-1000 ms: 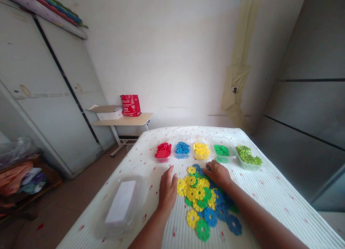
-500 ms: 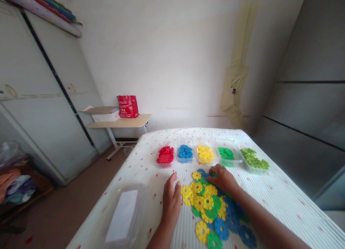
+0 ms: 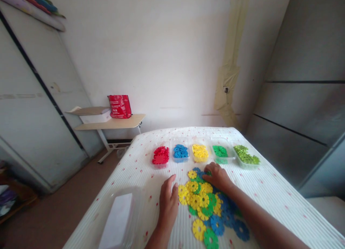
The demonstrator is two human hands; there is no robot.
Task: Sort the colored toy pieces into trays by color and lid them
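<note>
Notched plastic discs in yellow, green and blue lie in a loose pile (image 3: 199, 200) on the table before me. At the pile's far right edge, my right hand (image 3: 217, 176) rests over blue and green discs with its fingers bent down; whether a disc is between the fingertips is hidden. My left hand (image 3: 169, 198) stands on the cloth just left of the yellow discs, thumb and fingers apart and nothing in it. Beyond the pile is a row of clear tubs: red pieces (image 3: 161, 156), blue discs (image 3: 180, 152), yellow pieces (image 3: 199, 152), green discs (image 3: 220, 152) and light green pieces (image 3: 245, 155).
A clear plastic container (image 3: 136, 206) with a white block (image 3: 117, 220) is at the near left of the table. The spotted white cloth (image 3: 272, 195) covers the tabletop. Behind, a small side table (image 3: 126, 122) holds a red bag (image 3: 120, 107) and a white box (image 3: 95, 117).
My view has turned slightly right, so everything sits further left in the picture. Both hands keep nearly the same places beside the pile, and the discs look unchanged.
</note>
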